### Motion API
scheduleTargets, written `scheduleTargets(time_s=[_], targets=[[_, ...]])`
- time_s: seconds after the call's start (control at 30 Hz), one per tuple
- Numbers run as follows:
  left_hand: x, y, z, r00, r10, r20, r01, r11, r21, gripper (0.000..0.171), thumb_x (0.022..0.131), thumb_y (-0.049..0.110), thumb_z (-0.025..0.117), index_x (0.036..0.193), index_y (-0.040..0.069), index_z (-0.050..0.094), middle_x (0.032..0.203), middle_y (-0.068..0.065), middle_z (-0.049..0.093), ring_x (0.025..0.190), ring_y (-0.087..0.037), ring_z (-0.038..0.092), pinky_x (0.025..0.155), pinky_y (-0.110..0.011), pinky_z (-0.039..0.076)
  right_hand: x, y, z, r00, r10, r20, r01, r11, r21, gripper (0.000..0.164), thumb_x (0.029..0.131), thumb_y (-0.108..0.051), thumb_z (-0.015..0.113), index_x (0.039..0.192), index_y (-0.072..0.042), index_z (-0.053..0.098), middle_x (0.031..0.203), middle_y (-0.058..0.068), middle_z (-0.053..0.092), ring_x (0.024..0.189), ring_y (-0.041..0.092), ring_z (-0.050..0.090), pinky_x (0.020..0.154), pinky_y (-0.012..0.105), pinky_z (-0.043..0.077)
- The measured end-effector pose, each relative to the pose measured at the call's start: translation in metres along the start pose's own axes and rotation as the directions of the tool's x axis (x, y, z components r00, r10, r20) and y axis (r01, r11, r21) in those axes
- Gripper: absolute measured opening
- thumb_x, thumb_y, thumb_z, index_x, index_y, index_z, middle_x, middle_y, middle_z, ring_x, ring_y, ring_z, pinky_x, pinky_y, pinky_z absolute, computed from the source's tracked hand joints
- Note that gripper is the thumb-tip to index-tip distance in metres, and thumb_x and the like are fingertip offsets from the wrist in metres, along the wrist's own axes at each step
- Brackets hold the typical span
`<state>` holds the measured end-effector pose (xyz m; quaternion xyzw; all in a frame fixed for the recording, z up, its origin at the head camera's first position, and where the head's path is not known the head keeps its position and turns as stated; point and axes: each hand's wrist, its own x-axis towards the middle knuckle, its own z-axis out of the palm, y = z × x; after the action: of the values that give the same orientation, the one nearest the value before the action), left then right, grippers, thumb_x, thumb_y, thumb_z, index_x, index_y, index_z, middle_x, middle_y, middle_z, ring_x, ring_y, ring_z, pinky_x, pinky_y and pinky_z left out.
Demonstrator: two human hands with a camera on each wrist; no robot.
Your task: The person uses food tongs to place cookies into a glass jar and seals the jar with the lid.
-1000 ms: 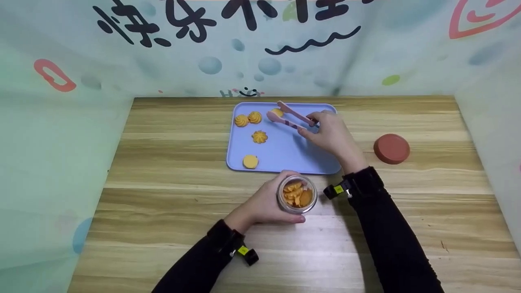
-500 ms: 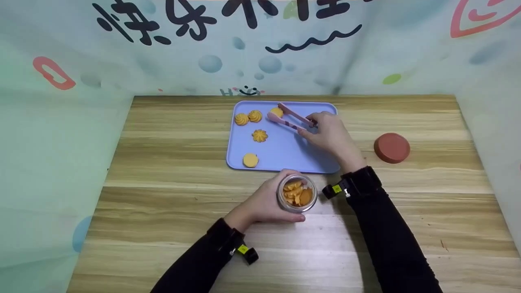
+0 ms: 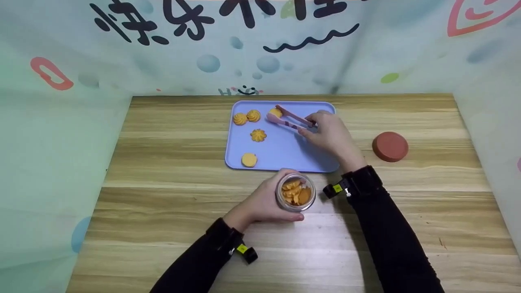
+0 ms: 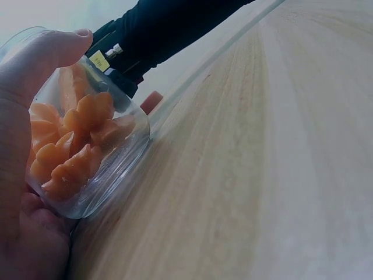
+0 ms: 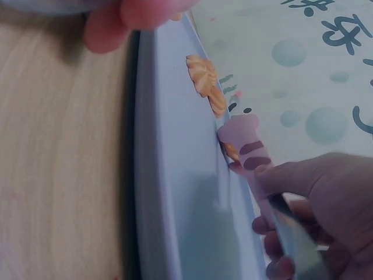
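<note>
My left hand (image 3: pixel 266 202) grips a clear jar (image 3: pixel 296 208) with several orange-yellow cookies (image 3: pixel 296 193) inside; the left wrist view shows its glass wall (image 4: pixel 125 169) near the wood surface. My right hand (image 3: pixel 331 132) holds pink tongs (image 3: pixel 291 122) over a blue tray (image 3: pixel 293 156). The tong tips lie on either side of a round cookie (image 3: pixel 275 112) at the tray's back. Left of it sit two swirled cookies (image 3: pixel 253 116), a flower-shaped cookie (image 3: pixel 258 135) and, near the front edge, a flat round one (image 3: pixel 249 160). In the right wrist view, my thumb (image 5: pixel 291 175) presses the striped tong arm.
A red-brown round lid (image 3: pixel 390 146) lies on the wooden table (image 3: pixel 163 171) right of the tray. Behind the table's back edge stands a printed backdrop (image 3: pixel 228 61) with lettering and bubbles.
The tong tips have drawn slightly closer together around the cookie at the tray's back. The jar and my left hand stay in place.
</note>
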<state>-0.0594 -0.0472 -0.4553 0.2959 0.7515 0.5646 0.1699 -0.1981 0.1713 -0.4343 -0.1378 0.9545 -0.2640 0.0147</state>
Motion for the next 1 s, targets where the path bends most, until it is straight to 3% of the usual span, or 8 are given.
scheduleTargets(time_s=[0.17,0.5,0.73,1.0], targets=[[0.0,0.003,-0.001,1.0,-0.012,0.002,0.012,1.0,-0.002,0.09,0.059,0.03,0.091,0.132,0.025,0.039,0.128,-0.001,0.056,0.117,-0.007,0.053,0.108,-0.03,0.041,-0.006,-0.003,-0.009,0.998,-0.064,-0.016,0.064,0.998,-0.023,0.035,0.085,-0.038,0.068,0.102,-0.008,0.07,0.093,0.008,0.065,0.08,0.022,0.055,0.07,0.037,0.044],[0.0,0.003,-0.003,1.0,-0.019,0.015,0.019,1.0,0.015,0.091,0.06,0.033,0.09,0.134,0.022,0.038,0.128,-0.001,0.057,0.118,-0.007,0.053,0.107,-0.029,0.042,-0.032,-0.016,-0.045,0.992,-0.124,-0.031,0.123,0.992,-0.035,0.037,0.086,-0.046,0.065,0.108,-0.016,0.07,0.091,0.003,0.065,0.071,0.019,0.05,0.062,0.03,0.037],[0.005,-0.032,0.007,1.0,-0.009,-0.023,0.01,1.0,0.015,0.096,0.054,0.047,0.09,0.132,0.036,0.036,0.125,0.015,0.055,0.117,-0.004,0.053,0.107,-0.03,0.042,-0.06,-0.015,-0.063,0.971,-0.235,-0.042,0.232,0.97,-0.069,0.034,0.086,-0.044,0.066,0.106,-0.017,0.07,0.085,-0.002,0.062,0.065,0.014,0.049,0.058,0.027,0.038],[0.005,-0.033,0.007,1.0,-0.007,-0.029,0.008,1.0,0.021,0.095,0.054,0.049,0.089,0.132,0.037,0.037,0.126,0.013,0.055,0.118,-0.004,0.052,0.108,-0.031,0.041,-0.088,-0.013,-0.093,0.935,-0.355,0.028,0.356,0.931,-0.086,0.03,0.087,-0.041,0.066,0.104,-0.016,0.07,0.086,-0.004,0.065,0.065,0.007,0.052,0.055,0.023,0.043]])
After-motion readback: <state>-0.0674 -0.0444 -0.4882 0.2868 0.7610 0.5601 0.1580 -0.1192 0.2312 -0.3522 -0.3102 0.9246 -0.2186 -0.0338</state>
